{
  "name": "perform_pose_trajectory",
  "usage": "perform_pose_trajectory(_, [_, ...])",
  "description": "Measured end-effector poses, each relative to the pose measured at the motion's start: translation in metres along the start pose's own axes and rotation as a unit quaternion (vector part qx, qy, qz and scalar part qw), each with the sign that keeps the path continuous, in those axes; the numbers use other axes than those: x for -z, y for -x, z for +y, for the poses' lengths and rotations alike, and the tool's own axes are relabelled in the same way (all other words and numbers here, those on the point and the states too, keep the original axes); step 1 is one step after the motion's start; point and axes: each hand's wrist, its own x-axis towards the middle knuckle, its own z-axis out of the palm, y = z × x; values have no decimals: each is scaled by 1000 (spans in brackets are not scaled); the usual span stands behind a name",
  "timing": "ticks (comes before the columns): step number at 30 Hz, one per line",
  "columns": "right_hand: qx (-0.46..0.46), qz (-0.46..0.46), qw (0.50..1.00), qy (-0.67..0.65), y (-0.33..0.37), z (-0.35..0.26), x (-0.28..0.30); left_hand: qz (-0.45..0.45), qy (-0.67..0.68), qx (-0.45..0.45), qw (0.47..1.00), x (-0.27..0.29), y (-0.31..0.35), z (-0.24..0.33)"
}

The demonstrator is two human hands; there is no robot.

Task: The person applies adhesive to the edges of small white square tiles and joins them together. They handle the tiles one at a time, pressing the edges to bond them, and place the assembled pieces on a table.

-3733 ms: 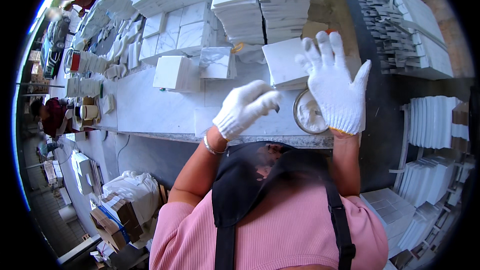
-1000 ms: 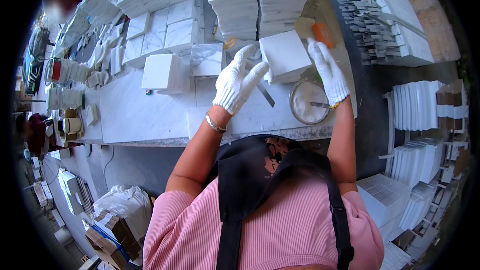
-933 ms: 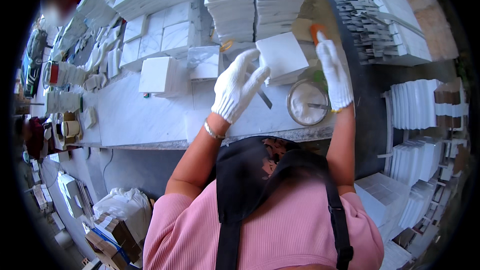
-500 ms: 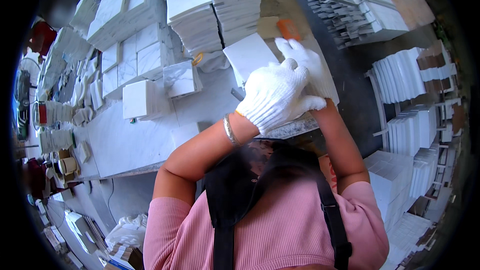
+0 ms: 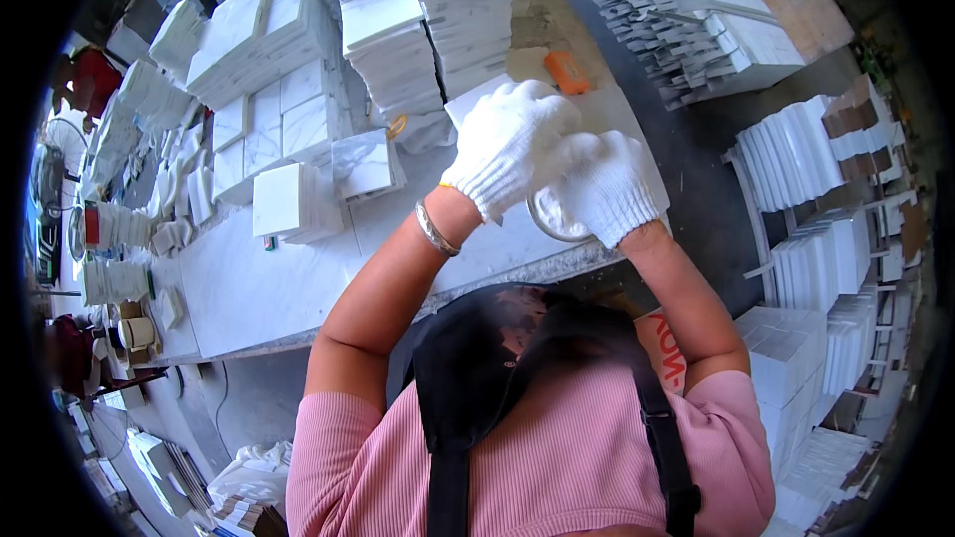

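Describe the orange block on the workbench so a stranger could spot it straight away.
Find the workbench, with tall stacks of white tile along its far side. Look right of those stacks, beyond the person's gloved right hand, for the orange block. Its solid shape sets it apart from the yellow-orange ring farther left, its colour from the tiles.

Tile workshop, with tile stacks (image 5: 383, 50) around a workbench (image 5: 269, 283)
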Motion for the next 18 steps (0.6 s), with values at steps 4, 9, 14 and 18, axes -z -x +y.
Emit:
perform_pose_trajectory(4, [-31, 44, 995, -78, 6, 10, -36, -45, -27, -34, 998, -1, 2, 13])
perform_pose_trajectory(9, [98, 192, 976, -14, 7, 10, -30, -62, -108, -64, 990, 2, 7, 41])
perform_pose_trajectory(14, [57, 6, 993, 101, 1, 6, -6, -189, -56, -11, 980, 3, 0, 59])
perform_pose_trajectory(18, [46, 13, 993, 106, 5, 9, -34, -111, -203, -203, 951, -27, 7, 37])
